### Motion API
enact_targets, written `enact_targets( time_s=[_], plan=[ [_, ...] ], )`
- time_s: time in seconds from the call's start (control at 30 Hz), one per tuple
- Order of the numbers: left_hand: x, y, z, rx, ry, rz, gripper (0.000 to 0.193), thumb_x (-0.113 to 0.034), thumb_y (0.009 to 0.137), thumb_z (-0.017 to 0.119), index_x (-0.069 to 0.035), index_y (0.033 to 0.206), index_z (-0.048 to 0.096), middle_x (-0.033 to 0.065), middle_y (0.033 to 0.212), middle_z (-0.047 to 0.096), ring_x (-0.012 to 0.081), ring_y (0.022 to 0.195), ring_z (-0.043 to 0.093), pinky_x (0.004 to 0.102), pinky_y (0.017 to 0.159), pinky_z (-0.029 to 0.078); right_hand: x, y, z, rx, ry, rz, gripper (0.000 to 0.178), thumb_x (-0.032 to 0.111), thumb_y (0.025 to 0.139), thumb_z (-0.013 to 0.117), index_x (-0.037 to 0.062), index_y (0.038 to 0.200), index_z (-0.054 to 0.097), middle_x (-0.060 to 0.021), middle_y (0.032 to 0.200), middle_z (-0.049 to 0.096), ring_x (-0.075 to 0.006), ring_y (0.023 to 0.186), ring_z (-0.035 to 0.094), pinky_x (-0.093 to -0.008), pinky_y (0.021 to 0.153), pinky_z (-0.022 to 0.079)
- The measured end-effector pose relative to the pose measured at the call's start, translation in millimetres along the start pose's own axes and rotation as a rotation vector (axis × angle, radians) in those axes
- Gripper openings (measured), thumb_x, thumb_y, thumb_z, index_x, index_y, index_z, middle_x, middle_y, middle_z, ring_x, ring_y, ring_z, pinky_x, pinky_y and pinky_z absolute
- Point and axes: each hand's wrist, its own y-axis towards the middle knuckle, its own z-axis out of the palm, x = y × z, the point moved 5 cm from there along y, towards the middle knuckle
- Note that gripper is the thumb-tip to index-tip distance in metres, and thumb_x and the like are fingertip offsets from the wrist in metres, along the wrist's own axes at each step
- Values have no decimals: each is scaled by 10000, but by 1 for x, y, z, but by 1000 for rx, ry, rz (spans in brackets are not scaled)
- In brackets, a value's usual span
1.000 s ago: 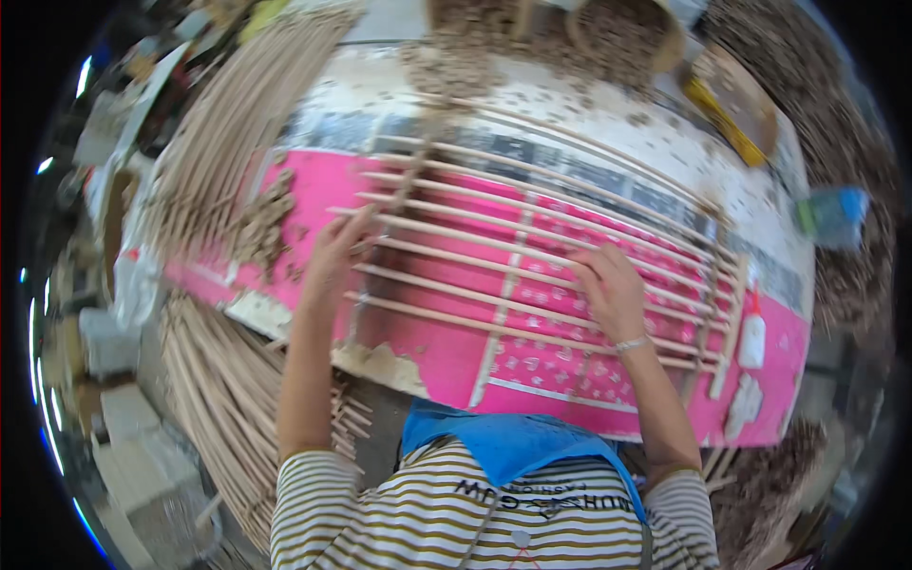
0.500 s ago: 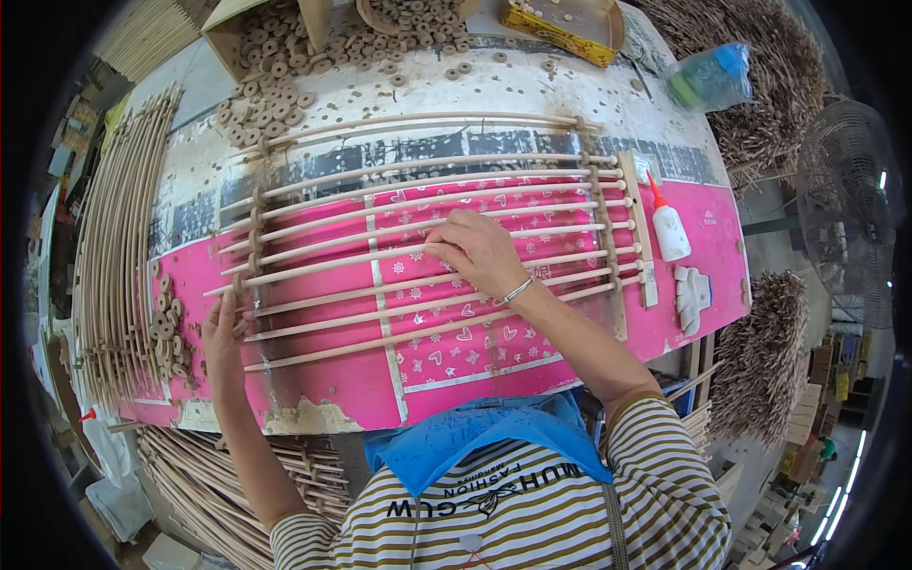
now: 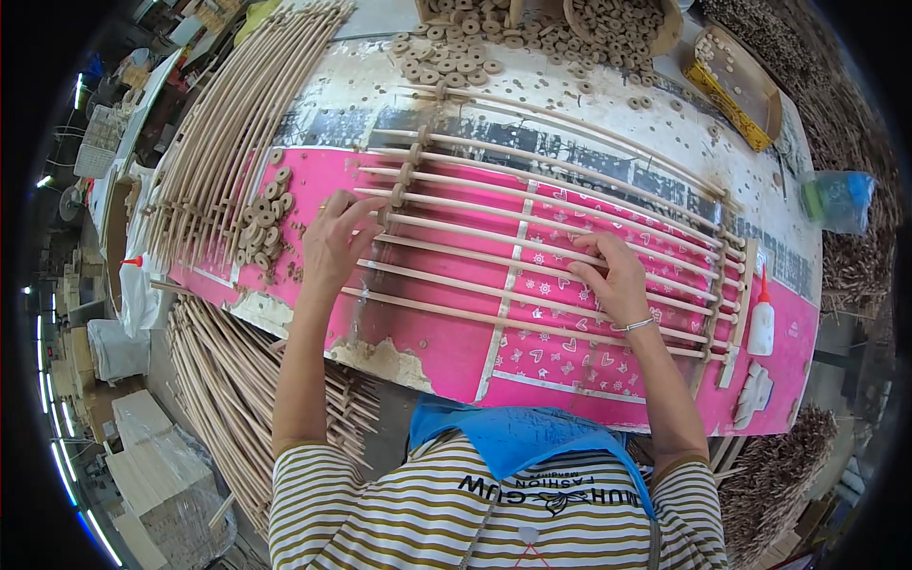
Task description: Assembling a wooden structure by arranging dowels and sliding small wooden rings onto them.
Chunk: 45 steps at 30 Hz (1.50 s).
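Observation:
Several pale wooden rods (image 3: 446,226) lie side by side across the pink sheet, threaded through rows of small brown discs near both ends. My left hand (image 3: 332,237) is at the rods' left ends, fingers bent together beside the left row of discs (image 3: 404,180); what sits in its fingertips is too small to make out. Farther right, my right hand (image 3: 613,280) has thumb and fingers closed round one of the middle rods. The rods' right ends meet a wooden strip (image 3: 741,313) beyond the right row of discs.
Loose discs (image 3: 261,223) lie left of my left hand, with a larger heap (image 3: 608,43) at the back. Bundled rods (image 3: 233,123) cover the table's left side. A white glue bottle (image 3: 762,328) with a red tip stands right, near a yellow box (image 3: 731,85).
The view has swung left, so the table sits farther right in the picture. My left hand has moved up along the rods' left ends; my right hand stays on the middle rods.

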Motion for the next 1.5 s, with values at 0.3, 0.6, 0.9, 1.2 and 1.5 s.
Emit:
enact_targets(
  time_s=[0.3,0.6,0.9,1.2,1.5],
  plan=[
    [0,3,24,7,-119,-21,358,-135,846,799,-154,1196,730,39,984,627,250,904,655,402,781,535,8,5,0,-58,-232,-191,169,182,887,775,79,1015,736,-76,925,638,-277,903,622,-413,770,487],
    [86,-32,5,-235,-987,-661,385,-36,963,647,-48,1347,660,13,1164,645,123,1004,591,264,907,474,34,-16,9,9,-268,-288,229,140,839,801,70,1051,748,-59,963,636,-259,919,606,-392,800,461],
    [96,-58,14,-241,-1260,-729,341,-225,1092,612,-27,1368,636,92,1303,679,168,1217,649,292,950,530,41,-14,17,-12,-375,-272,160,120,834,797,90,957,699,-57,936,627,-250,922,603,-398,793,459],
    [82,-60,21,-268,-1306,-819,439,-293,1144,460,6,1424,619,84,1188,691,132,1013,642,282,882,534,35,-21,14,-79,-86,-137,193,30,827,795,50,975,674,-106,909,652,-303,838,656,-409,707,524],
    [65,-52,21,-216,-1464,-721,441,-108,1080,468,40,1487,554,156,1371,663,170,1123,656,334,1004,543,30,-22,15,-38,-32,-121,183,45,840,793,40,981,676,-110,897,644,-300,841,653,-404,709,516]
  ],
)
